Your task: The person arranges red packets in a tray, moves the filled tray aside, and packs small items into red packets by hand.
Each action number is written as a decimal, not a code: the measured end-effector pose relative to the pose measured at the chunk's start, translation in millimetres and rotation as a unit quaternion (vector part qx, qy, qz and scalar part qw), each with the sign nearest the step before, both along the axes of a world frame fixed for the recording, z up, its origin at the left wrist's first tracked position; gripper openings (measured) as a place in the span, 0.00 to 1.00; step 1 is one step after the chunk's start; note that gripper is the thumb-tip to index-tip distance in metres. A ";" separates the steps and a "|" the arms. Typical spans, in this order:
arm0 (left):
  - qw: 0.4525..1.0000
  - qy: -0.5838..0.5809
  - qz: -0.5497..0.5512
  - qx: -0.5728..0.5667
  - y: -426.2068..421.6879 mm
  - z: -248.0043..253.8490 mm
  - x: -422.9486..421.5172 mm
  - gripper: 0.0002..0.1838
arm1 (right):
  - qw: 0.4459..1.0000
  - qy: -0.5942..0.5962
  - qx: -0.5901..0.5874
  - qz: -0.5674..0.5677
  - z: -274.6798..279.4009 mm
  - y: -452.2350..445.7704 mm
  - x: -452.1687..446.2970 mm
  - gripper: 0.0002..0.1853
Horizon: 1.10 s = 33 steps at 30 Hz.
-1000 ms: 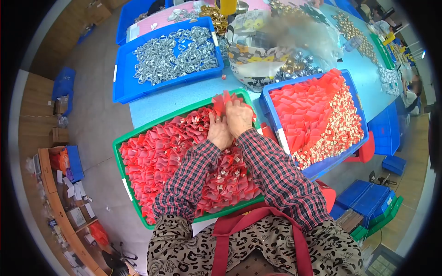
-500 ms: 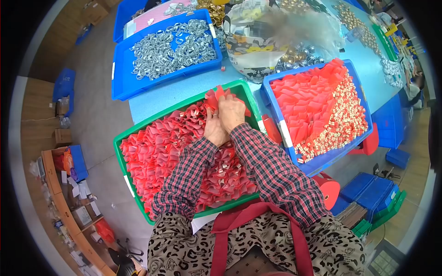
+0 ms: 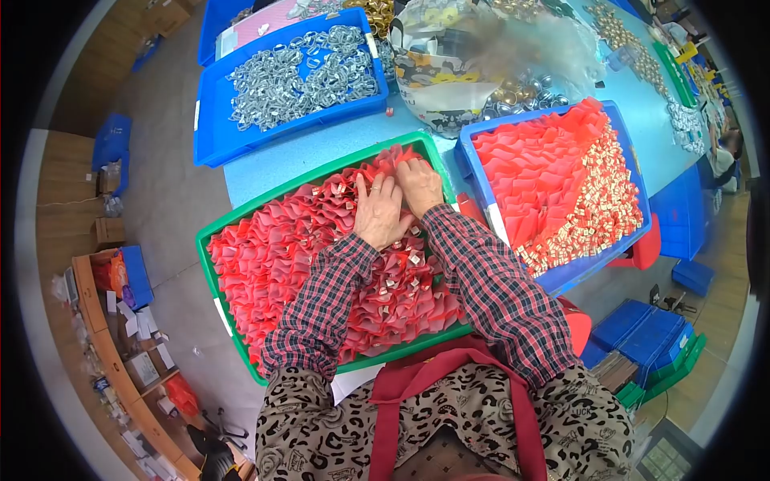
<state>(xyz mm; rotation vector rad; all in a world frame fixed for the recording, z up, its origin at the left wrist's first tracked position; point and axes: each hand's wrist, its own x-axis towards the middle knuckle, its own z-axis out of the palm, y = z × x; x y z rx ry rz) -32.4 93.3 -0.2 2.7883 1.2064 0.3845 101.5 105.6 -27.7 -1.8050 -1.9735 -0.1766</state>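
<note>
A green tray [image 3: 210, 264] holds rows of ruffled red sheer fabric pieces [image 3: 273, 248], with small pale tags showing among them. My left hand [image 3: 380, 213] lies over the pieces near the tray's upper right part, fingers stretched and apart, palm down. Beside it, at the far right corner, my right hand [image 3: 420, 187] has its fingers curled down on a red fabric piece [image 3: 391, 160]; its fingertips are partly hidden in the folds. To the right, a blue tray [image 3: 553, 280] carries more red fabric, with many small pale tags heaped along one side.
Behind on the light blue table [image 3: 273, 172], a blue tray [image 3: 210, 128] contains silvery clear rings. A patterned plastic bag [image 3: 437, 80] stands near metallic round pieces. Red rolls [image 3: 642, 244] and stacked blue bins [image 3: 642, 333] are at the right. A wooden shelf [image 3: 104, 345] stands left.
My hands have moved apart. The left has opened and flattened onto the fabric, while the right has shifted slightly right, and the red piece they held together now sits lower in the tray.
</note>
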 end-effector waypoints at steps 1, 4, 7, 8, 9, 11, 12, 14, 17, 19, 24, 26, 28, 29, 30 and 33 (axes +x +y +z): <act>1.000 0.016 0.010 -0.023 0.4 4.3 -0.5 0.30 | 1.000 0.014 -0.001 0.003 -0.3 -3.4 -0.5 0.04; 0.993 0.061 0.038 -0.090 6.4 13.9 1.5 0.33 | 0.999 0.052 -0.001 0.009 0.2 -9.2 1.6 0.05; 0.992 0.092 0.029 -0.082 13.3 13.1 3.5 0.35 | 0.998 0.045 -0.038 -0.022 7.3 -3.9 0.4 0.06; 0.991 0.108 0.027 -0.079 15.1 12.4 3.3 0.37 | 0.997 0.042 -0.058 -0.036 9.1 -2.8 -1.2 0.07; 0.989 0.123 0.024 -0.077 16.5 11.4 3.1 0.38 | 0.995 0.039 -0.079 -0.049 10.7 -3.7 -2.5 0.07; 0.984 0.145 0.016 -0.103 27.2 17.5 5.0 0.39 | 0.994 0.041 -0.085 -0.048 12.4 -4.8 -3.6 0.08; 0.978 0.166 0.005 -0.127 34.1 22.9 7.1 0.39 | 0.994 0.043 -0.089 -0.049 13.6 -5.8 -3.4 0.09; 0.962 0.208 -0.020 -0.175 40.2 29.8 10.7 0.39 | 0.993 0.047 -0.097 -0.054 16.3 -9.9 -1.0 0.10; 0.974 0.182 -0.017 -0.135 42.3 22.6 -2.4 0.38 | 0.990 0.071 -0.118 -0.033 25.5 -13.0 7.9 0.11; 0.983 0.156 -0.015 -0.101 38.1 15.1 -12.2 0.37 | 0.985 0.095 -0.142 -0.011 31.6 -19.7 10.2 0.12; 0.981 0.177 -0.010 -0.080 32.8 12.5 -16.2 0.33 | 0.974 0.094 -0.185 -0.089 61.1 -23.3 5.9 0.22; 0.985 0.156 -0.009 -0.080 30.6 15.8 -14.3 0.32 | 0.979 0.099 -0.158 -0.082 56.6 -29.0 7.9 0.21; 0.990 0.112 -0.003 -0.081 28.5 19.7 -12.6 0.29 | 0.987 0.107 -0.104 -0.064 50.9 -35.7 11.0 0.18; 0.993 0.090 0.000 -0.081 28.0 20.9 -11.9 0.28 | 0.989 0.111 -0.077 -0.054 48.5 -37.4 12.8 0.17; 0.993 0.089 -0.001 -0.082 26.8 21.3 -11.8 0.28 | 0.989 0.110 -0.078 -0.055 47.4 -39.2 14.2 0.17; 0.991 0.116 -0.019 -0.064 26.5 22.7 -13.4 0.27 | 0.992 0.122 0.030 -0.005 44.1 -41.3 17.4 0.12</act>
